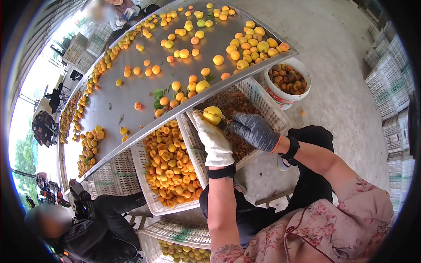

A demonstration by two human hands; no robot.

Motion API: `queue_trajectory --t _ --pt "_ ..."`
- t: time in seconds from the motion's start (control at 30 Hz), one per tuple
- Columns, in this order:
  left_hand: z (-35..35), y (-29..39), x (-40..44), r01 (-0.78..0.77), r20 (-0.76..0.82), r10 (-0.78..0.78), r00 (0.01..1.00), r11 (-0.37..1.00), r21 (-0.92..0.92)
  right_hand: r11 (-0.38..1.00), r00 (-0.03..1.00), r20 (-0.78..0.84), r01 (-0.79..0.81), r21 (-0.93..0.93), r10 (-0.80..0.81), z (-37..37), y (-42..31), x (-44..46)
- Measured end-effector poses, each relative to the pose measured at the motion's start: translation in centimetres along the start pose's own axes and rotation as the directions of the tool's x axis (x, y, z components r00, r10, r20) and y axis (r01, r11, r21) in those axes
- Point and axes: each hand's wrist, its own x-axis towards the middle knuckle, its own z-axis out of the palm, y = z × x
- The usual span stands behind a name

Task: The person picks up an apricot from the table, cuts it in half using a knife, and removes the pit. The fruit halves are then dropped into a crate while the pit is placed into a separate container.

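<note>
My left hand (pixel 212 138), in a white glove, is closed around a yellow apricot (pixel 213 115). My right hand (pixel 254 129), in a grey knit glove, grips a thin tool (pixel 224 118) whose tip meets the fruit's right side; its exact kind is too small to make out. Both hands are above a white crate (pixel 274 116) of brown pits (pixel 239 103), just in front of the metal table's near edge. Left of it, another white crate (pixel 151 199) is full of halved orange apricots (pixel 169 164).
The tilted metal table (pixel 144 94) carries scattered apricots and a pile (pixel 252 46) at its right corner. A white bucket (pixel 302 70) holds darkened fruit. A person in dark clothes (pixel 103 228) sits at lower left; another gloved person (pixel 127 13) is across the table. Crates (pixel 388 92) stand right.
</note>
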Motion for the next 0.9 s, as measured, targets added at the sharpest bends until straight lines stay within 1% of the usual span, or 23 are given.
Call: queue_trajectory --t 0.03,0.1,0.13,0.17,0.2,0.23,0.27,0.3,0.33,0.37,0.4,0.5,0.53,0.57,0.6,0.63,0.67,0.7,0.73,0.77,0.8,0.83,0.9 --pt "0.1 0.6 -0.4 -0.003 0.008 0.003 1.0 1.0 0.004 1.0 1.0 -0.009 0.001 0.001 -0.001 -0.2 0.0 0.2" --pt "1.3 2.4 -1.7 0.055 0.141 -0.059 0.988 0.998 0.034 0.987 1.0 -0.016 -0.012 0.161 0.015 -0.9 -0.2 0.9" --pt "1.7 2.7 -1.9 0.024 0.213 -0.003 0.977 0.995 -0.094 0.987 1.0 -0.026 -0.012 0.16 0.016 -1.4 -0.7 1.1" --pt "1.7 2.6 -1.8 0.025 0.22 -0.005 0.975 0.996 -0.091 0.922 0.971 0.093 -0.24 0.305 0.222 -2.0 -1.7 1.5" --pt "1.5 2.4 -1.7 -0.107 0.287 0.099 0.953 0.994 0.014 0.788 0.889 0.239 -0.458 0.411 0.391 -2.3 -2.2 1.9" --pt "1.3 2.2 -1.5 -0.244 0.36 0.191 0.913 0.964 0.108 0.789 0.889 0.237 -0.456 0.412 0.391 -2.0 -2.0 1.9" --pt "1.3 1.9 -1.6 -0.222 0.391 0.19 0.9 0.974 0.036 0.836 0.937 0.168 -0.349 0.424 0.307 -1.5 -1.6 1.9" --pt "1.2 1.9 -1.6 -0.222 0.387 0.191 0.902 0.974 0.037 0.872 0.971 0.1 -0.239 0.427 0.218 -1.1 -1.3 1.8" --pt "1.1 2.0 -1.7 -0.147 0.357 0.129 0.925 0.989 0.021 0.869 0.969 0.104 -0.245 0.43 0.223 -0.7 -1.2 1.6" --pt "1.1 2.1 -1.7 -0.074 0.331 0.069 0.941 0.997 0.002 0.932 0.983 0.042 -0.182 0.315 0.178 -0.4 -1.3 1.6" --pt "1.2 1.8 -1.4 -0.037 0.266 0.038 0.963 0.999 -0.007 0.975 0.993 -0.015 -0.114 0.19 0.119 -0.1 -1.3 1.8" --pt "1.9 2.5 -1.7 -0.049 0.305 0.041 0.951 0.999 0.02 0.979 0.993 -0.057 -0.093 0.18 0.105 0.0 -1.0 1.9" --pt "1.1 2.5 -1.1 -0.065 0.386 0.021 0.922 0.993 0.102 0.98 0.992 -0.06 -0.095 0.177 0.108 -0.3 -0.9 1.9" --pt "1.4 2.4 -1.3 -0.063 0.389 0.018 0.921 0.993 0.102 0.912 0.964 0.06 -0.264 0.315 0.258 -0.7 -1.1 2.0" --pt "1.9 2.5 -1.6 -0.173 0.346 0.097 0.933 0.965 0.196 0.798 0.904 0.199 -0.428 0.424 0.38 -1.2 -1.3 2.1" --pt "2.2 2.4 -1.7 -0.274 0.311 0.18 0.933 0.916 0.292 0.797 0.903 0.196 -0.429 0.424 0.382 -1.7 -1.6 2.4" --pt "2.3 2.0 -1.1 -0.412 0.358 0.302 0.883 0.865 0.286 0.736 0.86 0.273 -0.511 0.445 0.432 -2.2 -1.9 2.7" --pt "2.2 1.7 -1.0 -0.407 0.359 0.296 0.885 0.867 0.287 0.666 0.807 0.35 -0.59 0.456 0.475 -2.4 -2.1 2.8" --pt "2.1 1.4 -1.0 -0.378 0.365 0.272 0.89 0.889 0.258 0.663 0.804 0.352 -0.595 0.455 0.48 -2.0 -2.1 2.7" --pt "2.1 1.4 -1.1 -0.349 0.37 0.25 0.895 0.909 0.229 0.775 0.913 0.189 -0.407 0.484 0.361 -1.1 -2.2 2.4" --pt "1.9 0.6 -0.4 -0.058 0.373 0.071 0.925 0.997 -0.047 0.856 0.976 0.02 -0.198 0.478 0.215 -0.4 -2.1 2.1" --pt "1.7 0.3 -0.5 -0.063 0.373 0.076 0.925 0.997 -0.047 0.855 0.977 0.02 -0.194 0.48 0.21 0.3 -1.6 1.8" --pt "2.7 1.1 -1.9 0.097 0.309 -0.04 0.95 0.98 -0.172 0.974 0.989 -0.096 -0.093 0.209 0.115 1.0 -1.3 1.3"
